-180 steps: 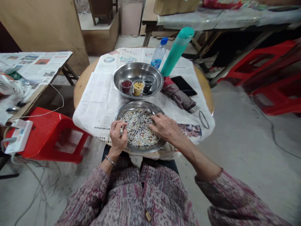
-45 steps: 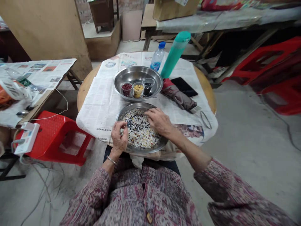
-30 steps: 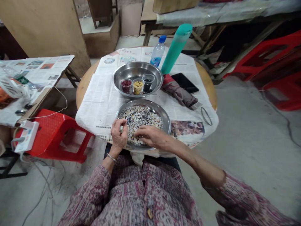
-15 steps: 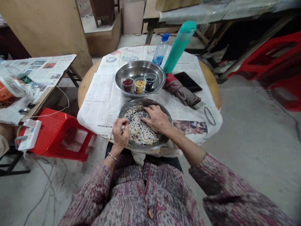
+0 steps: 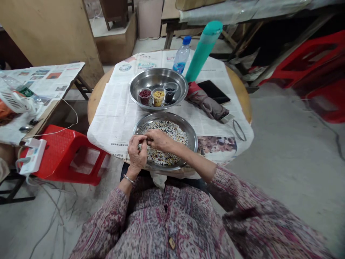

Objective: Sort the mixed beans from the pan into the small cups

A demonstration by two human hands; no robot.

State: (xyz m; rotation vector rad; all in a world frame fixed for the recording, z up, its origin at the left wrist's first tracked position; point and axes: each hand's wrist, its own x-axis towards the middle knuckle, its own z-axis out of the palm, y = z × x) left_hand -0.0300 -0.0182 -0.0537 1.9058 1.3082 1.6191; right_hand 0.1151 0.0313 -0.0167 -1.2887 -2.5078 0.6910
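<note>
A steel basin (image 5: 192, 130) at the table's front edge holds mixed grains (image 5: 172, 130), mostly white with black, yellow and dark red among them. My left hand (image 5: 137, 153) is curled closed at the basin's left side; something small shows between its fingers, too hidden to name. My right hand (image 5: 159, 140) reaches across over the grains, fingertips pinched together against my left fingers. Whatever the pinch holds is too small to make out. Behind stands a second steel basin (image 5: 140, 79) with a cup of red beans (image 5: 145, 95), a cup of yellow kernels (image 5: 158, 97) and a cup of black beans (image 5: 170, 91).
Newspaper (image 5: 107, 118) covers the round table. Toward the back right are a water bottle (image 5: 182, 55), a tall green bottle (image 5: 204, 52), a folded umbrella (image 5: 206, 103) and a dark tablet-like device (image 5: 214, 92). A red stool (image 5: 72, 154) bearing a power strip (image 5: 33, 156) stands left.
My right hand has moved left from the grains to my left hand, its spread fingers closing into a pinch. My left hand stays at the basin's left side.
</note>
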